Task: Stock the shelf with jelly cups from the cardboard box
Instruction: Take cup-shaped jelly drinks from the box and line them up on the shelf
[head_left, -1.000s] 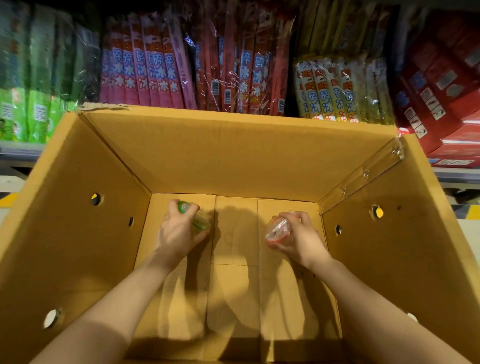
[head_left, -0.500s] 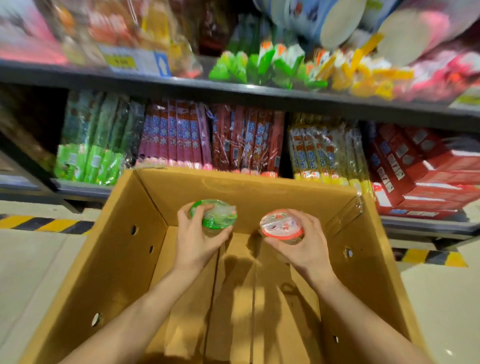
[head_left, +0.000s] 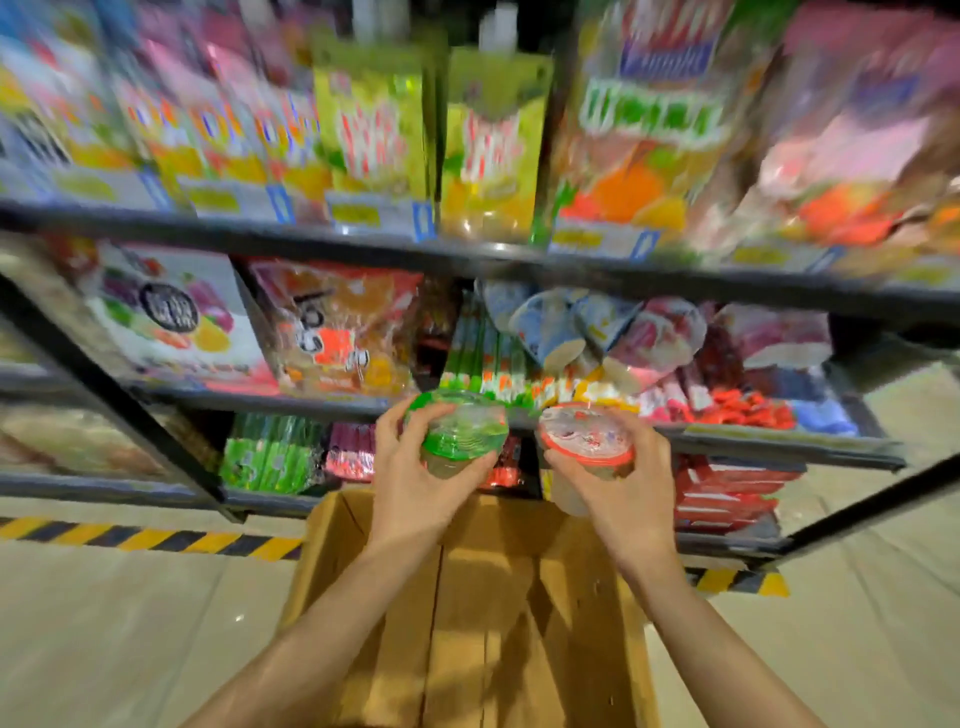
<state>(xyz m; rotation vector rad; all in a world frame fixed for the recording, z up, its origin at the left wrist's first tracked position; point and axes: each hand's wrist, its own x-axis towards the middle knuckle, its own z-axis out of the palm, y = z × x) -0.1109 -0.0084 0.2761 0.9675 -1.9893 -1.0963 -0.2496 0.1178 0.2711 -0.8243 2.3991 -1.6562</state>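
Note:
My left hand (head_left: 415, 488) grips a jelly cup with a green lid (head_left: 460, 431), held upright above the open cardboard box (head_left: 358, 613). My right hand (head_left: 618, 493) grips a jelly cup with a red lid (head_left: 587, 436) right beside it. Both cups are level with the front edge of the middle shelf (head_left: 753, 441), in front of the stacked jelly cups (head_left: 566, 332) lying there. Inside the box only its bare bottom shows.
Dark metal shelves hold snack bags on the top shelf (head_left: 483, 254), pouches at the middle left and packets lower down. A slanted black upright (head_left: 119, 400) crosses the left side. Yellow-black floor tape (head_left: 150, 540) runs under the rack.
Both hands have lifted the green and red cups out of the box and up to the middle shelf. The view has tilted upward, showing higher shelves.

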